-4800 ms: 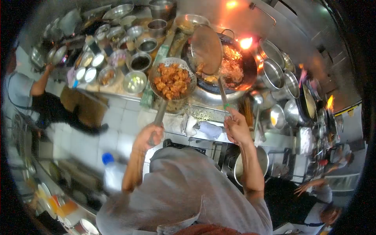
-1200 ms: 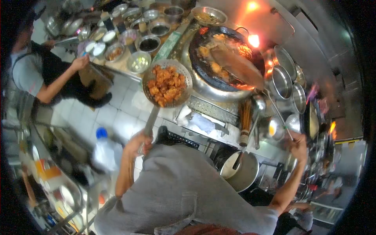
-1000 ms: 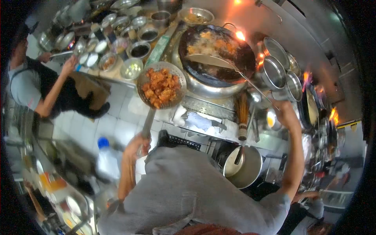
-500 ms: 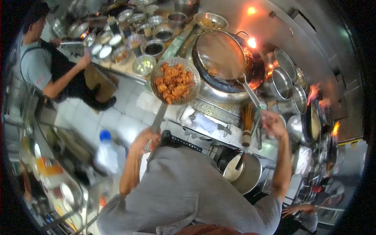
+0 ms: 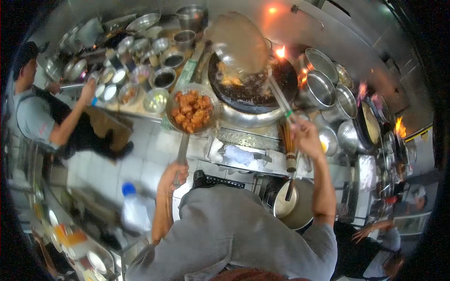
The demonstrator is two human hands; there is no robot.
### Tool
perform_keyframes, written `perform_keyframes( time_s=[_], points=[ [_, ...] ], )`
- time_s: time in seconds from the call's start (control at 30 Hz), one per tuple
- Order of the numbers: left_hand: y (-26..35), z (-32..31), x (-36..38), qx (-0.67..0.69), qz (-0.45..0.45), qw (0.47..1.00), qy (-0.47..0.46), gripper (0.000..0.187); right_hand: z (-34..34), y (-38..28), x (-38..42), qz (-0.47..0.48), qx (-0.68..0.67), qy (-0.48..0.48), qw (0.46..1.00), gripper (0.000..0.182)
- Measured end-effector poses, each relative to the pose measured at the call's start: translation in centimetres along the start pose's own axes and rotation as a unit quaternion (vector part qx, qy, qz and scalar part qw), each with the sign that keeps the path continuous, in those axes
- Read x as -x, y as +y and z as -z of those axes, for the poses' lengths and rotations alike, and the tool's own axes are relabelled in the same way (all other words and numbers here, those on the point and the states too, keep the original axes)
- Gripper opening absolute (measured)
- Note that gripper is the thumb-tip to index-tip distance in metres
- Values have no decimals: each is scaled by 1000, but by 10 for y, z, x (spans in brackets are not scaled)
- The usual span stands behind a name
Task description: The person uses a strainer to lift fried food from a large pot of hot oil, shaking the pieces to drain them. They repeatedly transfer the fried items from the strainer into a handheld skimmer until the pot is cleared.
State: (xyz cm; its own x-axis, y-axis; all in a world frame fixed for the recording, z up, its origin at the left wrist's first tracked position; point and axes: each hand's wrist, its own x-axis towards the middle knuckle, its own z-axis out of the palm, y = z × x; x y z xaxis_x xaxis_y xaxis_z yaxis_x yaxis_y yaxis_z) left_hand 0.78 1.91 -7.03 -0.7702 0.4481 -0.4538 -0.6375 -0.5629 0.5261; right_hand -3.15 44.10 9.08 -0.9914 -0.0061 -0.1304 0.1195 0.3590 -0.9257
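Observation:
My left hand [image 5: 173, 178] is closed around the handle of a perforated skimmer [image 5: 183, 149]. Browned, fried chunks of food [image 5: 191, 111] lie heaped in its bowl, left of the wok. Wrapped round a long handle with a green band, my right hand [image 5: 307, 136] holds a large round mesh strainer [image 5: 239, 40], blurred and tilted over the wok [image 5: 255, 100]. Pale golden bits of food [image 5: 229, 79] show at the strainer's lower edge, above the dark wok.
Sauce and ingredient bowls [image 5: 164, 78] crowd the counter at left. Steel pots [image 5: 321, 89] and flames stand to the right. A bamboo brush [image 5: 290, 157] hangs near a large pot [image 5: 302, 210]. At far left a co-worker [image 5: 42, 107] handles a pan.
The strainer has lifted and swung left, uncovering more of the wok. My right hand has moved left and up with it. The skimmer has shifted slightly left and down.

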Motion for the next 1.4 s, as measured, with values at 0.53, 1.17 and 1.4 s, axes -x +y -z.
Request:
perform_keyframes(
  time_s=[0.53, 1.17, 1.4],
  points=[
    [-1, 37, -13, -281, -71, 936, 202, 24, 50, 47, 1, -2, 181, 212, 960, 29],
    [53, -304, 80, 192, 98, 669, -711, 14, 154, -35, 28, -4, 437, 16, 899, 31],
    [38, -303, 71, 113, 51, 637, -761, 28, 186, -58, 15, -60, 361, 6, 930, 30]
  ],
)
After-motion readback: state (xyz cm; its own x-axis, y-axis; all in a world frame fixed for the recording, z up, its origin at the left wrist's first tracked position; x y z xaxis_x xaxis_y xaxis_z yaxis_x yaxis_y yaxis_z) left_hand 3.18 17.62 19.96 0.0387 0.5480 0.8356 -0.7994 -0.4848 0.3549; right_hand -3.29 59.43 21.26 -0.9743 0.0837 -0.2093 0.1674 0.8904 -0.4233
